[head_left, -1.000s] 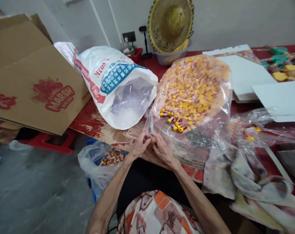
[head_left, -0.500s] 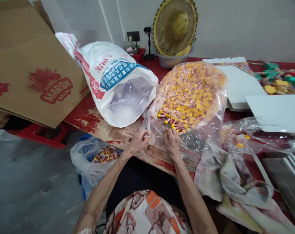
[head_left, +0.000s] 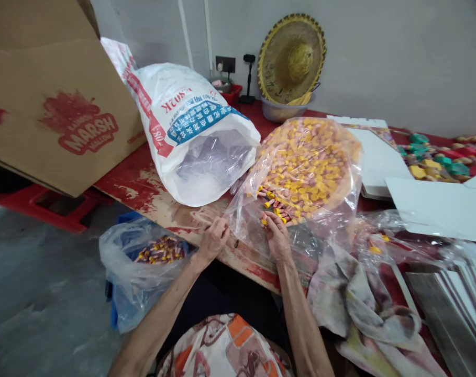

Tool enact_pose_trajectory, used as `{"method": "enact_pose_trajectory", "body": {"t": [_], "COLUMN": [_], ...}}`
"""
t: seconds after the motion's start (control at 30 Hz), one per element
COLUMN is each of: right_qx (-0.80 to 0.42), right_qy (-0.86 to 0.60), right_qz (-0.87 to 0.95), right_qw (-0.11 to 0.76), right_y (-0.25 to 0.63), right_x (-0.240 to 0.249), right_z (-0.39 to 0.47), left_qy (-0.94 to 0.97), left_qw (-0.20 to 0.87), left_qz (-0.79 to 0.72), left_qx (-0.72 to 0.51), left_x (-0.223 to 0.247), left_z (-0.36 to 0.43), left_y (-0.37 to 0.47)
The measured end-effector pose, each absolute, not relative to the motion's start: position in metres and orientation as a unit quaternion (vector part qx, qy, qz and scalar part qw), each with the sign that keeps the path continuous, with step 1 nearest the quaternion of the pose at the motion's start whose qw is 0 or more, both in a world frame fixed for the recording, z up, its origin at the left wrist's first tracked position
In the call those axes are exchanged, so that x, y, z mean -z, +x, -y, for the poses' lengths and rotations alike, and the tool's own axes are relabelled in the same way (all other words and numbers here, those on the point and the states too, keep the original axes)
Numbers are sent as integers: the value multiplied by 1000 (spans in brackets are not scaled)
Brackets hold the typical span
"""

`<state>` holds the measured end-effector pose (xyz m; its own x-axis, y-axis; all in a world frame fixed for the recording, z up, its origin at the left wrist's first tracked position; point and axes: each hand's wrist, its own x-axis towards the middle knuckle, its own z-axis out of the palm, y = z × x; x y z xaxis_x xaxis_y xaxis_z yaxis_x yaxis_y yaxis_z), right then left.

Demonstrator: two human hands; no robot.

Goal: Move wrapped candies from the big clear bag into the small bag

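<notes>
Here the right hand (head_left: 277, 238) reaches into the clear bag (head_left: 340, 209), its fingers (head_left: 269, 219) curled at the yellow-capped pieces (head_left: 296, 183) just beyond them. The left hand (head_left: 213, 240) rests clenched on the surface (head_left: 143, 183); what it grips, I cannot tell.

Small packing workshop.
A clear plastic bag of yellow-capped pieces (head_left: 306, 165), brown cardboard carton (head_left: 61, 104) and white woven sack (head_left: 190, 131) crowd a worn red table (head_left: 139, 180).

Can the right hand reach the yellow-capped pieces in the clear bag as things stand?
Probably yes. The right hand is already at the open mouth of the clear bag, its fingertips against the nearest yellow-capped pieces, with nothing between them.
</notes>
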<state>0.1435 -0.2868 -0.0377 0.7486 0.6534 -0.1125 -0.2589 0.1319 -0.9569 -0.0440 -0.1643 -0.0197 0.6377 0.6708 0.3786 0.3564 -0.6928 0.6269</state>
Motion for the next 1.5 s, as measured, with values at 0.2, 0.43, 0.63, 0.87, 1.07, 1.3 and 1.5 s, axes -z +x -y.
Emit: {"method": "enact_pose_trajectory", "body": {"t": [0.2, 0.43, 0.63, 0.87, 1.07, 1.3, 1.5], "right_qx": [-375, -284, 106, 192, 294, 105, 104], "right_qy": [-497, -580, -747, -817, -807, -819, -836], "right_qz": [124, 161, 159, 48, 96, 375, 358], "right_qw": [772, 746, 636, 541, 503, 422, 402], "right_y": [139, 119, 124, 272, 251, 147, 159], "right_x": [23, 10, -37, -54, -44, 16, 34], "right_z": [286, 298, 381, 447, 468, 395, 335], "left_qy": [842, 827, 830, 833, 841, 823, 780], "left_qw": [263, 310, 301, 281, 257, 288, 332], "left_qz": [-309, -326, -335, -334, -334, -323, -337], "left_qx": [-354, -337, -328, -339, -340, -367, -411], "left_x": [39, 40, 38, 45, 49, 43, 40], "left_z": [162, 148, 149, 146, 147, 155, 162], "left_y": [-48, -39, -38, -37, -39, -38, -44]}}
